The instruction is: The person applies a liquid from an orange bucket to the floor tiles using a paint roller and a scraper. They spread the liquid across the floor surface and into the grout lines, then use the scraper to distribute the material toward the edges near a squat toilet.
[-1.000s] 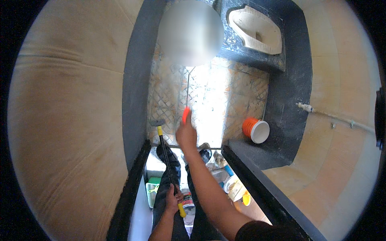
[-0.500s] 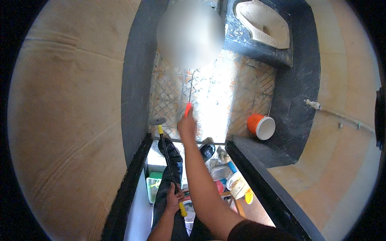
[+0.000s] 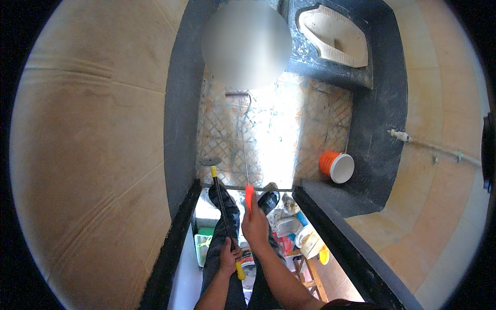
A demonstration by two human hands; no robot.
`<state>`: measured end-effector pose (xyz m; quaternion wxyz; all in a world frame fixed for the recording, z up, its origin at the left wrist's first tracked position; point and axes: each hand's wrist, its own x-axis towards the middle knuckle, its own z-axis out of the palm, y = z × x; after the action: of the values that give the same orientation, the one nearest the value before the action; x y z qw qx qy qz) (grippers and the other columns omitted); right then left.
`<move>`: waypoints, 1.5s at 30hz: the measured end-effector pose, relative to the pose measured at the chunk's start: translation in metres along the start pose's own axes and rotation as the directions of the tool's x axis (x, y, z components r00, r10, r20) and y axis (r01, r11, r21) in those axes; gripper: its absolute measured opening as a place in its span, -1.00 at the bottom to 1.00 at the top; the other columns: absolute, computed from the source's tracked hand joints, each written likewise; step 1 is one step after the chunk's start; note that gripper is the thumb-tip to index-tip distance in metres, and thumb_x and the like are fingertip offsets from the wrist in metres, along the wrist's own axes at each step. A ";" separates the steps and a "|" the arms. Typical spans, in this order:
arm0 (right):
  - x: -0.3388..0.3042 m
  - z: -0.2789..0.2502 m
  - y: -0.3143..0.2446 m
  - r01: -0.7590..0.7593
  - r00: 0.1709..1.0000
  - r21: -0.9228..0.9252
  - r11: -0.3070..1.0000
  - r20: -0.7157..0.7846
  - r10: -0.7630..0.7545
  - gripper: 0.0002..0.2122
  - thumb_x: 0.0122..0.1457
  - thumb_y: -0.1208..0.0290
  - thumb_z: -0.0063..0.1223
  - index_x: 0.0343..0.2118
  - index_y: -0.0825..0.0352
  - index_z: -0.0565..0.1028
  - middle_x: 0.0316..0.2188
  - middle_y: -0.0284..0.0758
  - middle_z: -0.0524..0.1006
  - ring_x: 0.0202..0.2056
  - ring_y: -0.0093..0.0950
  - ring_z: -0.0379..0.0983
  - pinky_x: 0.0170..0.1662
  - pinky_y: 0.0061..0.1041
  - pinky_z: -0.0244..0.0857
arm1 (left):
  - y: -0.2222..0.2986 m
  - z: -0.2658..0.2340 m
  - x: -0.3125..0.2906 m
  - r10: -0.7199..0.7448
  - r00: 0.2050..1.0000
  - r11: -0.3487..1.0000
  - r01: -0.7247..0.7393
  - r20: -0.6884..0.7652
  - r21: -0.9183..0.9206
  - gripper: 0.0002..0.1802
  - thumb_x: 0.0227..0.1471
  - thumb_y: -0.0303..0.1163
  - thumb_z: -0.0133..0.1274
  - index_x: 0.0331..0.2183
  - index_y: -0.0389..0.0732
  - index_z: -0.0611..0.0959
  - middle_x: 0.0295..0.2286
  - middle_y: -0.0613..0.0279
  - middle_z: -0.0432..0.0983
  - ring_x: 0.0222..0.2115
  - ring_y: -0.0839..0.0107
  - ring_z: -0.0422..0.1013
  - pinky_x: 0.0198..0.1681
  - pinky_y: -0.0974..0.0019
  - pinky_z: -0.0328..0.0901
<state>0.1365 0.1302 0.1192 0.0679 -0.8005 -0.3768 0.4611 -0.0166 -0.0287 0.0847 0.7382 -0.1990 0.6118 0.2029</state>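
Note:
My right hand [image 3: 256,227] grips the red handle of a paint roller [image 3: 245,155], whose thin metal rod runs forward over the tiled floor. At its far end the dark, narrow roller head lies crosswise, just below a blurred round patch. My left hand [image 3: 228,257] is wrapped round the black shaft of a long-handled tool [image 3: 221,204] with yellow ends. That tool's flat grey head is at the floor by the left wall; its exact kind cannot be made out.
A squat toilet [image 3: 336,39] sits on a raised dark step at the far right. An orange bucket [image 3: 329,163] lies tipped by the right wall. Black door jambs [image 3: 356,248] flank me. Containers and a wooden stool [image 3: 313,274] stand near my legs, beside a green basket [image 3: 204,243].
My right hand has drawn back toward me with the paint roller, and its head has come into sight from behind the blurred patch. The left hand keeps its hold on the long-handled tool.

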 end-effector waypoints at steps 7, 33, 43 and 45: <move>-0.063 0.039 0.068 -0.294 0.945 -0.108 0.950 0.116 0.306 -0.42 0.29 0.39 -0.10 0.35 0.37 0.11 -0.43 0.18 0.56 -0.37 0.11 0.55 -0.30 0.02 0.39 | -0.007 -0.017 0.009 -0.050 0.999 0.991 0.047 -0.020 -0.124 -0.53 0.21 0.26 -0.06 -0.34 0.07 0.53 -0.71 0.57 0.12 -0.73 0.67 0.04 -0.67 0.52 -0.07; -0.002 0.021 0.079 -0.215 0.973 -0.127 0.968 0.058 0.224 -0.49 0.30 0.32 -0.11 0.32 0.20 0.25 -0.42 0.19 0.56 -0.35 0.14 0.55 -0.27 0.03 0.41 | 0.003 -0.005 0.003 -0.005 1.000 0.997 0.006 0.012 -0.073 -0.57 0.21 0.24 -0.03 -0.33 0.08 0.52 -0.70 0.59 0.11 -0.73 0.67 0.04 -0.68 0.53 -0.06; 0.324 -0.060 -0.106 -0.078 0.975 0.022 0.997 -0.207 0.081 -0.55 0.15 0.46 -0.03 0.13 0.39 0.30 -0.17 0.08 0.59 -0.11 0.03 0.56 -0.07 -0.10 0.45 | 0.008 -0.009 0.007 0.035 0.999 0.999 -0.034 0.031 -0.030 -0.53 0.19 0.27 -0.02 -0.34 0.06 0.53 -0.70 0.59 0.12 -0.73 0.67 0.04 -0.69 0.53 -0.07; 0.301 -0.059 -0.106 -0.022 0.978 -0.049 0.999 -0.209 0.011 -0.54 0.16 0.45 -0.02 0.15 0.37 0.29 -0.18 0.08 0.59 -0.12 0.02 0.56 -0.08 -0.10 0.46 | 0.003 -0.013 0.012 0.030 0.999 0.999 -0.029 0.026 -0.020 -0.53 0.19 0.27 -0.02 -0.34 0.06 0.53 -0.70 0.59 0.12 -0.74 0.67 0.04 -0.68 0.52 -0.06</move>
<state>0.2129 0.4197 -0.0061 0.0825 -0.8491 -0.3725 0.3652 -0.0269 -0.0320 0.0709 0.7412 -0.1944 0.6029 0.2224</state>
